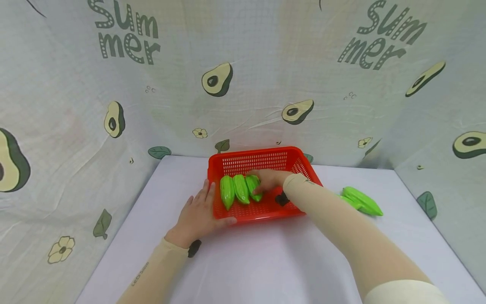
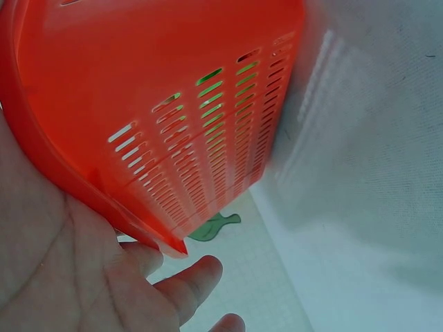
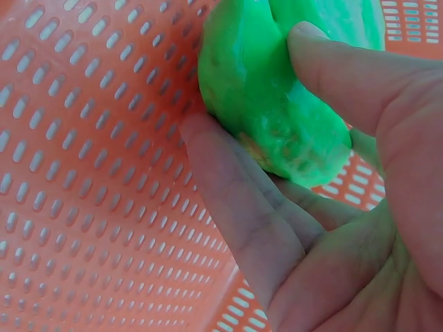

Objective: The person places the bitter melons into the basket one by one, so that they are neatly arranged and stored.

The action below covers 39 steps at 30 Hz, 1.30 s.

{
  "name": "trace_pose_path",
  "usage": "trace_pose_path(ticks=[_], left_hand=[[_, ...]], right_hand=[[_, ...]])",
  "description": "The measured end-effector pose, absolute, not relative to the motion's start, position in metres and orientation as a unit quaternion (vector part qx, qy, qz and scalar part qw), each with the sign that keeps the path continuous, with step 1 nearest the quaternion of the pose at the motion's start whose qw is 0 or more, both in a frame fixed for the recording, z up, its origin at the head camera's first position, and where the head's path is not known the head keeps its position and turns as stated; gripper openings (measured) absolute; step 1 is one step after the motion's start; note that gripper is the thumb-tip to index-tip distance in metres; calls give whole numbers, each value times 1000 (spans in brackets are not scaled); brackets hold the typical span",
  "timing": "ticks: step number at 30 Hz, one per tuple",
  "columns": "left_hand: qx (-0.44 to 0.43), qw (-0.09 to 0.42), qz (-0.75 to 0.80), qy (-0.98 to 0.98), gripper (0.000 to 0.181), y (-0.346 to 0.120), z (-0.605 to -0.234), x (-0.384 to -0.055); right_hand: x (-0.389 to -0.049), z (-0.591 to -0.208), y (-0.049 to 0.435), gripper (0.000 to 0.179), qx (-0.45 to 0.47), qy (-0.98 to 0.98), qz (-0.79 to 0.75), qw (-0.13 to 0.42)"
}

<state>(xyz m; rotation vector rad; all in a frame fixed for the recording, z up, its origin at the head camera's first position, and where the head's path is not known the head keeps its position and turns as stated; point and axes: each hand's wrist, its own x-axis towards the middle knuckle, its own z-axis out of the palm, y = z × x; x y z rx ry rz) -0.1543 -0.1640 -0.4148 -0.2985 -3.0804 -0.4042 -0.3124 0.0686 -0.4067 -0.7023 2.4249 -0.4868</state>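
A red slotted plastic basket (image 1: 262, 218) holds a row of three glossy green ridged fruits. My right hand (image 1: 271, 179) reaches into it and grips the rightmost ridged fruit (image 1: 252, 185), thumb on one side and fingers on the other. In the right wrist view that fruit (image 3: 263, 90) shows a brownish end close to the fingers. To its left lie the middle fruit (image 1: 241, 189) and the leftmost fruit (image 1: 227, 192). My left hand (image 1: 197, 215) rests on the basket's left front corner with fingers spread and fairly straight; its palm touches the rim in the left wrist view.
On the white table (image 1: 243, 261), right of the basket, lies another green fruit (image 1: 362, 200). Beside it a further one (image 1: 351, 202) is partly hidden by my right forearm. Cloth walls (image 1: 262, 50) with avocado prints enclose the back and sides.
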Motion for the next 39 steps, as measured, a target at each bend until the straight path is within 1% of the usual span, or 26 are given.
trace_pose_path(ticks=[6,18,27,33,39], left_hand=[[-99,11,-128,-987,125,-163,-413,-154],[-98,14,-128,-987,125,-161,-413,-152],[-101,15,-130,-986,125,-159,-411,-152],[-92,3,-134,-987,126,-159,-412,-152],[-84,-1,-132,-988,124,-161,-413,-151]], right_hand=[[-310,-406,68,73,-267,910,-169,268],[-309,-406,72,78,-265,909,-176,270],[-308,-401,78,78,-258,908,-183,275],[-308,-387,88,81,-258,913,-169,268],[-303,-351,112,82,-278,913,-178,239]])
